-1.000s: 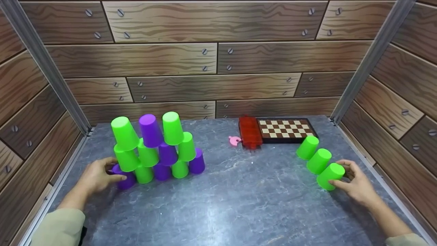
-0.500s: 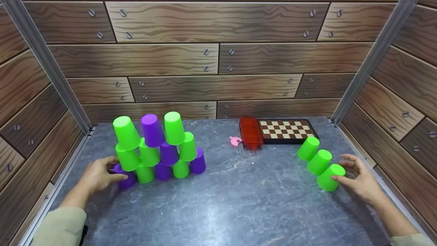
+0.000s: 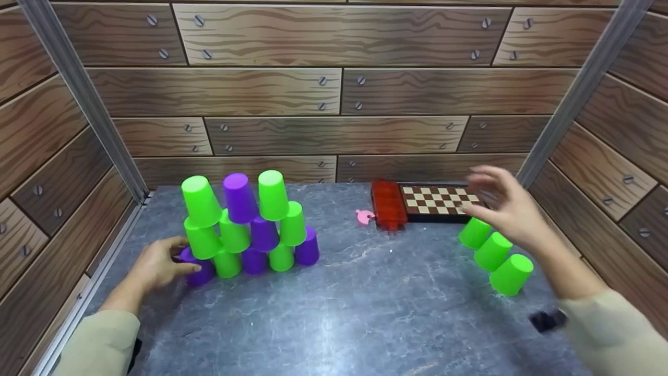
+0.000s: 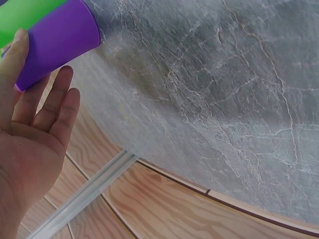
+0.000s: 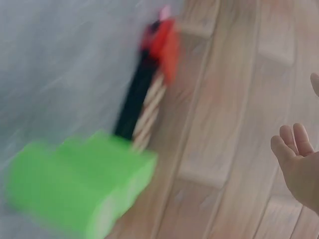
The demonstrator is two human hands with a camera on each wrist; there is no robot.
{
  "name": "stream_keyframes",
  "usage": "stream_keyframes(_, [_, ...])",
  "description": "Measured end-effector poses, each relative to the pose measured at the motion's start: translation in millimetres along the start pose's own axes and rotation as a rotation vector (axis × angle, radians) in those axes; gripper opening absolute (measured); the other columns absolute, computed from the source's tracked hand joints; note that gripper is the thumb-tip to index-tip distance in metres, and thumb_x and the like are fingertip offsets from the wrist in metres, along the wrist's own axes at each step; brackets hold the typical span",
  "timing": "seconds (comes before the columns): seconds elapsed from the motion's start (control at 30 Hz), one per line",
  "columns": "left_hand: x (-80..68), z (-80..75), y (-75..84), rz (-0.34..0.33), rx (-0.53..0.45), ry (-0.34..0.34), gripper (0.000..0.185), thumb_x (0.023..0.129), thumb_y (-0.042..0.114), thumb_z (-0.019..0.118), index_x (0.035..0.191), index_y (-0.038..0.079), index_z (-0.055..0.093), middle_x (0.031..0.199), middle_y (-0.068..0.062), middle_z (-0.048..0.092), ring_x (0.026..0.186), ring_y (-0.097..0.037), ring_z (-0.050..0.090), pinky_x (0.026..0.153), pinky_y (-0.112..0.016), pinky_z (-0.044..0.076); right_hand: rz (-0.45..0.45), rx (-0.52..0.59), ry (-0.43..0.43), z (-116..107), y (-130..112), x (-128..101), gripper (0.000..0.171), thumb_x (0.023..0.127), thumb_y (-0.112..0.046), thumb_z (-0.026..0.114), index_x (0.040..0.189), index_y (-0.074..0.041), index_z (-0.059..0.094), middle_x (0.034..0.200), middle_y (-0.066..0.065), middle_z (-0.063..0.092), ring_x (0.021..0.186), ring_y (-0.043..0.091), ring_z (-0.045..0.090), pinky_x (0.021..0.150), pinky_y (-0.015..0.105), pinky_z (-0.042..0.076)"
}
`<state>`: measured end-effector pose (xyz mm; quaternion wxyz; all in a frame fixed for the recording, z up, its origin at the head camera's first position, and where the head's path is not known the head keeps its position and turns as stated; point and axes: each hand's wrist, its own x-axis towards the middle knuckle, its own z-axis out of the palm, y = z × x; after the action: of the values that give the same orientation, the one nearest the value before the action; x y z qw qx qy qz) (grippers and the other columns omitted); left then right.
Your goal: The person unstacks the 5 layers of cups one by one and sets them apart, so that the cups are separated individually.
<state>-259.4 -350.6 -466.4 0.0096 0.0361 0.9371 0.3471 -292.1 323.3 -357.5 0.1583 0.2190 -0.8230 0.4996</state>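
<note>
Shows left grip (image 4: 32,147) palm-side only at left wrist, holding tapered purple cup (image 4: 60,42). Has right grip (image 3: 506,203) empty above plank-walled grey worktop (image 3: 339,308).

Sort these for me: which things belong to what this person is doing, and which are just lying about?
Seemingly part of the job:
purple cup, held in the left hand
green-and-purple cup stack above and beside it
three green cups off to the right

Apparently just lying about:
checkered board
red object
pink piece
</note>
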Motion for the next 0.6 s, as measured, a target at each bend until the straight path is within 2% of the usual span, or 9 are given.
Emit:
stream_keyframes(0.17, [0.7,0.8,-0.6,0.000,-0.007,0.000,0.062,0.085,0.020,0.092,0.132,-0.007,0.063,0.121,-0.031,0.071,0.114,-0.048,0.068,0.100,-0.062,0.054,-0.068,0.057,-0.108,57.2,-40.6,45.6,0.067,0.086,0.007,0.084,0.146,-0.002,0.055,0.134,0.011,0.067,0.128,0.020,0.064,0.112,0.029,0.049])
stream_keyframes(0.27, [1.2,1.2,-0.5,-0.004,-0.012,-0.001,0.062,0.085,0.020,0.092,0.133,-0.007,0.063,0.122,-0.031,0.071,0.115,-0.048,0.068,0.101,-0.062,0.054,-0.098,0.074,-0.183,92.6,-62.1,67.8,0.065,0.087,0.001,0.086,0.145,-0.007,0.058,0.135,0.010,0.068,0.129,0.024,0.064,0.112,0.038,0.050])
stream_keyframes(0.4, [1.5,1.3,0.0,-0.008,-0.017,0.003,0.062,0.085,0.018,0.091,0.133,-0.007,0.063,0.123,-0.030,0.071,0.116,-0.047,0.067,0.102,-0.062,0.054,-0.130,0.071,-0.259,137.3,-86.4,91.6,0.062,0.089,-0.009,0.087,0.146,-0.012,0.061,0.137,0.008,0.069,0.129,0.023,0.065,0.112,0.045,0.051])
stream_keyframes(0.6, [0.7,-1.1,0.3,0.002,0.007,0.013,0.061,0.084,0.019,0.092,0.131,-0.008,0.064,0.120,-0.030,0.072,0.113,-0.048,0.068,0.098,-0.062,0.055,-0.141,0.041,-0.335,192.1,-109.5,118.2,0.062,0.090,-0.018,0.088,0.146,-0.015,0.064,0.138,0.006,0.070,0.128,0.020,0.065,0.110,0.040,0.052])
